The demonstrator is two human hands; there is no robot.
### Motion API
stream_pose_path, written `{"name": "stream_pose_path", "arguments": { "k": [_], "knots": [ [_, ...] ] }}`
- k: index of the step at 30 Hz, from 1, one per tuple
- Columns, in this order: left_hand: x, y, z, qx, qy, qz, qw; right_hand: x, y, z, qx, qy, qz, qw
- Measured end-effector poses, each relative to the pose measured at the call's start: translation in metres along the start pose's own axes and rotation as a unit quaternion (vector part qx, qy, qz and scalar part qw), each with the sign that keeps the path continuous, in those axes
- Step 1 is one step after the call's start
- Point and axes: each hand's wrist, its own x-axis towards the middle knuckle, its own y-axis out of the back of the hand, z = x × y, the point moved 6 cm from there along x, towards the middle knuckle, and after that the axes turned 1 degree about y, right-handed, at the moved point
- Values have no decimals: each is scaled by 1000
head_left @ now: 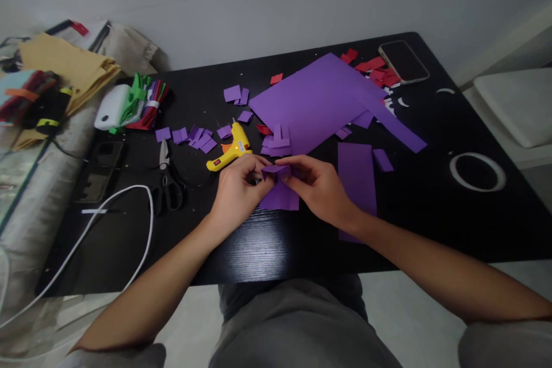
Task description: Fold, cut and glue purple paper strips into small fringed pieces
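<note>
Between my two hands is a folded piece of purple paper [280,196], its upper edge bent over and its lower part hanging flat toward me. My left hand [241,181] pinches its left side with thumb and fingers. On the right side, my right hand [317,184] grips the same piece, thumb pressed on the fold. A yellow hot glue gun [233,148] lies just beyond my left hand. Several small folded purple pieces [278,141] sit right behind my fingers, touching a large purple sheet [310,100].
Black-handled scissors [170,181] and a white cable [149,230] lie at left. A purple rectangle [357,184] is right of my hands. Farther right are a white ring [477,172] and a phone [404,61] beside red scraps [379,72]. Small purple squares [200,138] lie left.
</note>
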Motion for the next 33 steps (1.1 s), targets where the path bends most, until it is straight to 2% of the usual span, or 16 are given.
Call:
{"name": "stream_pose_path", "arguments": {
  "k": [5,12,17,20,27,30,33],
  "knots": [
    [-1,1,0,4,12,9,1000,0,-1,0,-7,-5,-4,1000],
    [-3,-1,4,4,-13,20,1000,0,-2,0,-15,10,-2,1000],
    [-6,-6,2,-26,-27,-6,999,6,3,5,5,1,8,1000],
    [-6,-7,1,-66,-17,-28,997,8,6,7,33,-26,5,999],
    [-3,-5,-3,-97,38,-27,994,8,6,20,172,-133,5,976],
    [-3,-5,-3,-83,45,-27,995,7,4,20,201,-146,1,969],
    [-3,-4,-3,-69,37,-26,997,7,4,16,184,-143,-1,972]
  ]
}}
